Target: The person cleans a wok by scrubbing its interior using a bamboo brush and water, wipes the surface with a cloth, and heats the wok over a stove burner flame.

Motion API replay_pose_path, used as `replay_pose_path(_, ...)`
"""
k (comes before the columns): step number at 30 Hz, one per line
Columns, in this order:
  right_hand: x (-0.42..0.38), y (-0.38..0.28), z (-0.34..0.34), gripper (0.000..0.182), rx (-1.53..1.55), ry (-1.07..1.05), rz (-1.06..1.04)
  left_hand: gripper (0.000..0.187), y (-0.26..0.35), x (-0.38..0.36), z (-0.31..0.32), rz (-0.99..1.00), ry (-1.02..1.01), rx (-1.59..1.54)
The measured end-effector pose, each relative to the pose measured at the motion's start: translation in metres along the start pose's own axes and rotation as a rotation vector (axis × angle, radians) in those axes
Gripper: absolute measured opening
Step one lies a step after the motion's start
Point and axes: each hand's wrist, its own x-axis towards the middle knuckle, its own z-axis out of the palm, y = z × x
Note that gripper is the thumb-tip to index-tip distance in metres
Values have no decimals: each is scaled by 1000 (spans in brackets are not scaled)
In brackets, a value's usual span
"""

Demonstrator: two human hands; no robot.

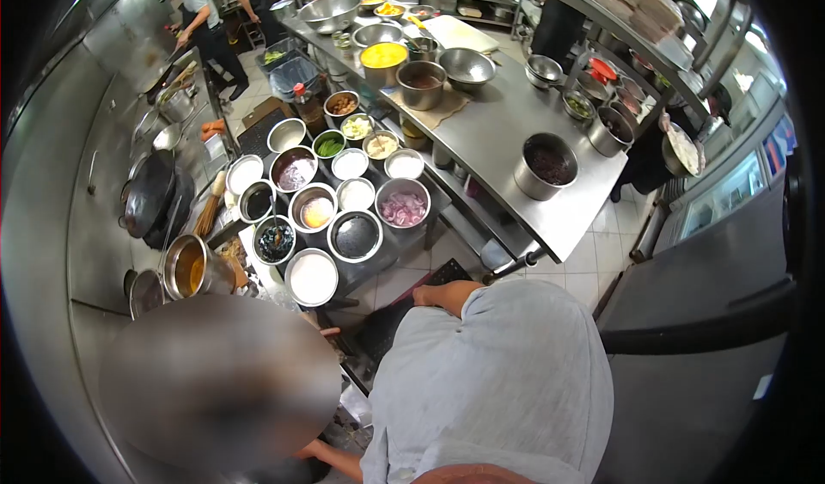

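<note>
A torso in a grey shirt point(490, 372) fills the lower middle, seen from above, and seems to be mine. At the bottom left, a bare forearm that I take for my left hand's point(322, 451) reaches under a large blurred oval point(219, 381). That blur hides the fingers and anything in them. Beyond the shirt a second bare arm point(449, 296) shows, apparently my right; its hand cannot be made out. Nearest to the blur are a steel pot of amber liquid point(230, 271) and a round container of white powder or paste point(311, 278).
Several ingredient containers, among them one with sliced onions point(403, 204), crowd the low station. A steel worktable point(490, 131) carries bowls and a pot with dark contents point(547, 165). A wok point(155, 196) is at left. Co-workers point(204, 24) stand at the back.
</note>
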Motion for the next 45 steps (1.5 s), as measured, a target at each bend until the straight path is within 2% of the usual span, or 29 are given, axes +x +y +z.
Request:
replay_pose_path(2,-10,-6,-11,39,-21,-9,11,45,11,5,-15,-55,-252,192)
replay_pose_path(6,-20,-11,-16,38,-70,-47,22,45,6,5,-12,-9,-262,193)
replay_pose_path(8,-48,-20,-24,38,78,71,180,47,4,7,-11,4,-256,212)
replay_pose_path(12,-49,-10,-17,39,139,130,195,48,14,7,-17,-8,-280,237)
replay_pose_path(15,-92,-27,-40,43,150,119,208,48,14,8,-20,-69,-307,263)
replay_pose_path(18,-89,-19,-29,40,153,80,170,46,2,9,-9,-90,-256,230)
replay_pose_path(21,-62,-5,-6,37,78,35,189,45,14,6,-18,-79,-288,175)
replay_pose_path(23,-70,-10,-12,36,62,62,130,45,15,4,-20,-77,-277,135)
replay_pose_path(25,-56,-12,-12,39,-48,14,143,45,13,5,-17,-49,-266,109)
replay_pose_path(26,-51,-13,-12,39,-123,-28,89,45,10,5,-12,-102,-279,127)
replay_pose_path(28,-52,-29,-20,47,-53,-12,138,45,15,3,-18,-147,-266,84)
replay_pose_path(29,-47,-35,-20,47,-138,-63,84,45,10,4,-13,-140,-275,101)
replay_pose_path(31,-40,-43,-16,58,-83,18,176,46,14,5,-18,-181,-288,82)
replay_pose_path(32,-21,-23,-3,58,-171,-34,123,45,12,4,-18,-166,-273,79)
replay_pose_path(34,36,21,30,63,158,-96,143,41,11,4,-17,-163,-262,85)
replay_pose_path(35,48,29,36,62,149,-121,95,40,11,4,-15,-195,-246,49)
replay_pose_path(39,53,10,30,61,-150,-275,-112,38,12,3,-17,-186,-188,52)
replay_pose_path(45,80,-13,7,59,-440,-442,-321,37,17,3,-24,-219,-187,-1)
